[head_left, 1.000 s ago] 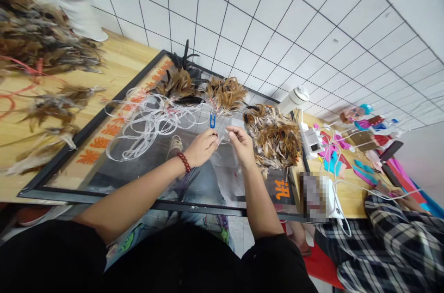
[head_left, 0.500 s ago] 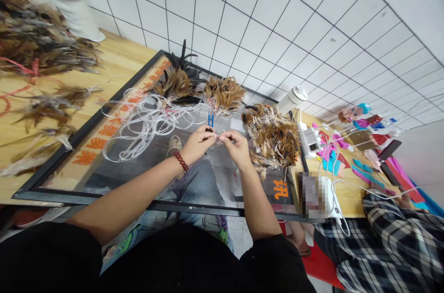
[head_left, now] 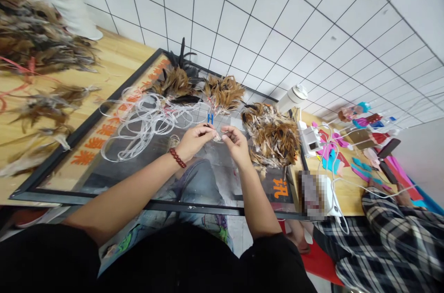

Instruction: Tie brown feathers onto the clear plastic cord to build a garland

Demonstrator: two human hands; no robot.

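Your left hand [head_left: 197, 139], with a dark red beaded bracelet [head_left: 177, 158] at its wrist, is just left of the frame's centre, thumb and forefinger pinched together on a small pale wispy piece [head_left: 217, 137]. That piece sits in the middle of the frame, in the gap between your two hands. Your right hand [head_left: 237, 145] is just right of it, fingers curled and thumb raised toward them; whether they grip any part of it, you cannot tell from this view.

Just above your left fingertips are the two narrow prongs of a blue tool [head_left: 210, 117], near the base of a bunch of golden-brown feathers [head_left: 225, 92]. Left of that, at upper centre, is a bunch of brown and black feathers [head_left: 176, 82]. Loose loops of translucent white cord [head_left: 142, 122] spread to the left of your left hand, and a heap of mottled brown and cream feathers [head_left: 272, 136] lies to the right of your right hand.

Beneath your hands is a glass panel with a black frame [head_left: 38, 182], set on the light wooden surface [head_left: 121, 50]. A white spool [head_left: 74, 11] stands at upper left beside a large pile of brown-grey feathers [head_left: 41, 34]. At lower right, another person's black-and-white plaid sleeve [head_left: 385, 210] shows.
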